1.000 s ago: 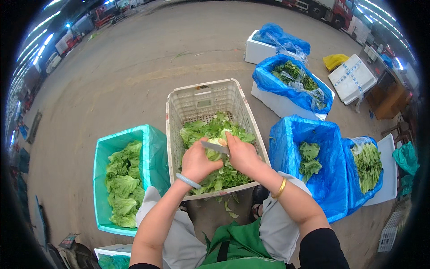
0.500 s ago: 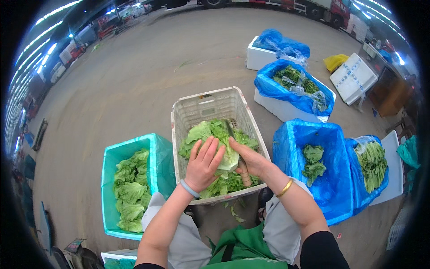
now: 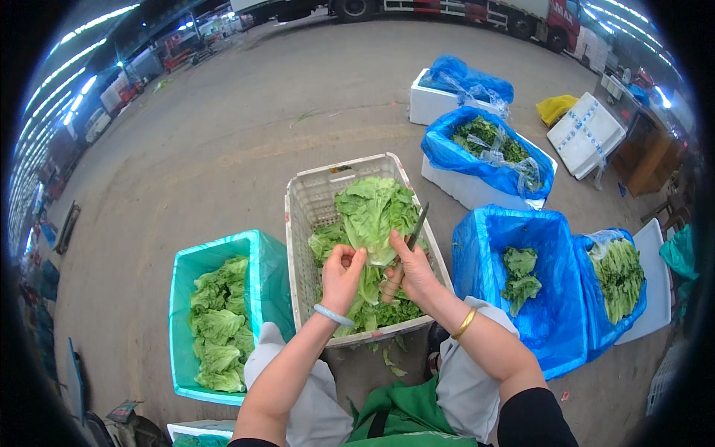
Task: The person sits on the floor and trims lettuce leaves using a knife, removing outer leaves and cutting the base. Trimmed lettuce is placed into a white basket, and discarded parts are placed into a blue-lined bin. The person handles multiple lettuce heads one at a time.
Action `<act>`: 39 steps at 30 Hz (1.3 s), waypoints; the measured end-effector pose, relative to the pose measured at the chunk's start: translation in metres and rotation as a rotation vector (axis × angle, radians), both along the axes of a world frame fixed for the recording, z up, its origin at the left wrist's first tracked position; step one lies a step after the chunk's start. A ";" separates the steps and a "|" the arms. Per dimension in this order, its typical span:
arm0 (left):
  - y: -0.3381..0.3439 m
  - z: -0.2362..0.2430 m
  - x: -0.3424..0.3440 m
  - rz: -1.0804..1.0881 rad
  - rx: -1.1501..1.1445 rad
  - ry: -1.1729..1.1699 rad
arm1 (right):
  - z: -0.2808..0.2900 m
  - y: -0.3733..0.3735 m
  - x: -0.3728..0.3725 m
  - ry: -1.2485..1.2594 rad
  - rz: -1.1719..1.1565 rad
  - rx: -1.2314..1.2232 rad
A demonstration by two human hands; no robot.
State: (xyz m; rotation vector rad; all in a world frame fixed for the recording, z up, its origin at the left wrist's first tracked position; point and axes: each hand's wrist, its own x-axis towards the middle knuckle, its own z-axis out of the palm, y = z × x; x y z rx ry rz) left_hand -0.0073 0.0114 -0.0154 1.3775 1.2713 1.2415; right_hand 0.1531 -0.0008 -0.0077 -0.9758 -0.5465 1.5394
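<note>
A head of green leafy lettuce (image 3: pixel 376 212) is held above the crate (image 3: pixel 296 216), its leaves pointing away from me and its pale base toward me. My left hand (image 3: pixel 344 277) is closed, with thumb and fingers pinched at the left side of that base. In my right hand (image 3: pixel 417 272) is a knife (image 3: pixel 419 226) with a wooden handle, its blade pointing up and away along the lettuce's right side. The right thumb rests against the lettuce. More lettuce leaves (image 3: pixel 387 313) lie in the white slatted plastic crate beneath my hands.
Left of the crate, a teal-lined box (image 3: pixel 253 298) contains several lettuces. To the right, a blue-lined box (image 3: pixel 555 298) has a few lettuces, beside another lined box of long leafy greens (image 3: pixel 618 276). Farther off stand white foam boxes (image 3: pixel 458 182) with blue liners. A truck (image 3: pixel 447 9) is parked beyond.
The lettuce has been turned upward and shows its broad leaves. My left hand has gone from spread flat over it to pinching near its base. The knife blade has swung right.
</note>
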 end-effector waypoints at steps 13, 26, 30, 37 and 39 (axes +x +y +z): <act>-0.001 0.000 0.012 0.003 0.007 -0.469 | -0.013 0.006 -0.003 0.293 -0.022 -0.026; 0.010 -0.001 -0.005 -0.117 -0.464 -0.556 | 0.012 0.002 0.012 -0.380 -0.024 0.082; 0.009 0.012 0.002 -0.225 -0.619 -0.689 | -0.005 0.003 0.012 -0.717 -0.008 0.396; 0.025 -0.019 -0.007 -0.219 -0.489 -1.013 | 0.011 -0.008 -0.002 -0.934 -0.184 0.427; 0.021 -0.015 -0.005 -0.105 -0.461 -0.977 | 0.018 -0.012 -0.005 -1.042 -0.267 0.525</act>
